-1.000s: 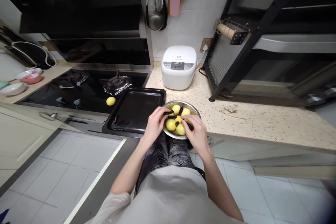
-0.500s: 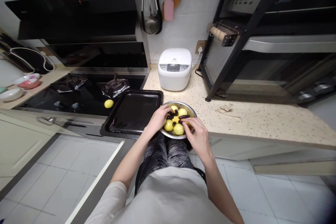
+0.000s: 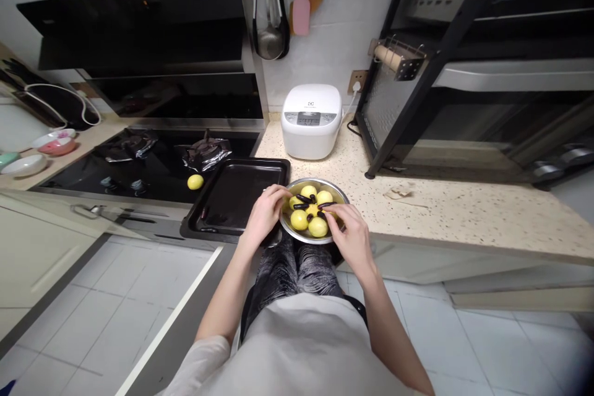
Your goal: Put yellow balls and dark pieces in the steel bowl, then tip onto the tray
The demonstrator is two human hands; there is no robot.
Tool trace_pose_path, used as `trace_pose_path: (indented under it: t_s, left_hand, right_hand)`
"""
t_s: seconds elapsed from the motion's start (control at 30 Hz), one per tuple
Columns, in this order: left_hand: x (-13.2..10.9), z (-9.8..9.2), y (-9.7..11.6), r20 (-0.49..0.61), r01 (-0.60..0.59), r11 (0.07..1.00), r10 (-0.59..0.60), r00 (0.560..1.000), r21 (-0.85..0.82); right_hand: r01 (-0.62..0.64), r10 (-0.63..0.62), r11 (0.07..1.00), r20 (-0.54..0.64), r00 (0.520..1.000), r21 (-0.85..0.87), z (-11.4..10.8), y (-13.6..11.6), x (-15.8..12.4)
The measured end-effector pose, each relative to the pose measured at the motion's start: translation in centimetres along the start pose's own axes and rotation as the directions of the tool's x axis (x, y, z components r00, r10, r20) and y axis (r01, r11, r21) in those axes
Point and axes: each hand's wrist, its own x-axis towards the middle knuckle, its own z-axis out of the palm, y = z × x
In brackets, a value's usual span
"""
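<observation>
A round metal bowl [image 3: 338, 191] stands at the counter's front edge, just in front of my body. Several round yellow fruits [image 3: 318, 227], like lemons, form a ring in it around a yellow middle piece [image 3: 313, 210]. Dark, finger-shaped pieces [image 3: 301, 206], perhaps long black grapes, lie between them. With bent fingers, my left hand [image 3: 266, 213] grips the bowl's left rim; its thumb is partly hidden. Over the bowl's right side, my right hand [image 3: 351, 232] pinches one dark piece [image 3: 327, 204] between thumb and fingers.
Left of the bowl lies a black baking tray [image 3: 245, 195], overlapping the gas hob [image 3: 162, 176]. One loose yellow fruit [image 3: 195, 182] rests on the hob. A white rice cooker [image 3: 312, 130] stands behind the bowl. To the right, a black rack [image 3: 387, 130] holds an oven [image 3: 510, 117].
My left hand has drawn back from the dark pieces to the bowl's left rim. The right hand stays over the bowl's right side. The view has shifted slightly.
</observation>
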Motion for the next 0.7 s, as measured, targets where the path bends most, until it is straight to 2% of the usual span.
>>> trace_pose_path:
  t_s: [0.1,0.17,0.23,0.37,0.43,0.5,0.7]
  left_hand:
    - [-1.8,-2.4,-0.9,-0.131,0.099,0.991,-0.087,0.988,0.088]
    - [-3.1,-4.2,-1.9,-0.224,0.216,0.962,-0.177,0.958,0.165]
    - [-4.4,-5.9,-2.9,-0.305,0.363,0.898,-0.283,0.909,0.249]
    - [-6.6,-8.3,-4.8,-0.417,0.618,0.695,-0.47,0.777,0.367]
    - [-7.2,-8.9,-5.4,-0.441,0.686,0.613,-0.529,0.725,0.393]
    - [-7.5,-9.1,-5.9,-0.44,0.717,0.566,-0.567,0.697,0.407]
    - [-7.6,-8.5,-6.3,-0.429,0.731,0.517,-0.594,0.681,0.445]
  right_hand:
    - [0.016,-0.013,0.999,0.066,0.998,-0.044,0.2,0.2,0.8]
    - [0.047,-0.039,0.996,0.113,0.993,-0.069,0.6,0.4,1.3]
    - [0.074,-0.059,0.993,0.155,0.986,-0.088,1.2,0.7,1.7]
    - [0.088,-0.062,0.989,0.209,0.976,-0.117,2.5,1.5,2.3]
    - [0.086,-0.06,0.989,0.206,0.977,-0.118,2.8,1.8,2.5]
    - [0.071,-0.049,0.991,0.192,0.98,-0.11,3.0,2.0,2.7]
    - [0.034,-0.02,0.996,0.164,0.986,-0.086,3.1,2.8,3.5]
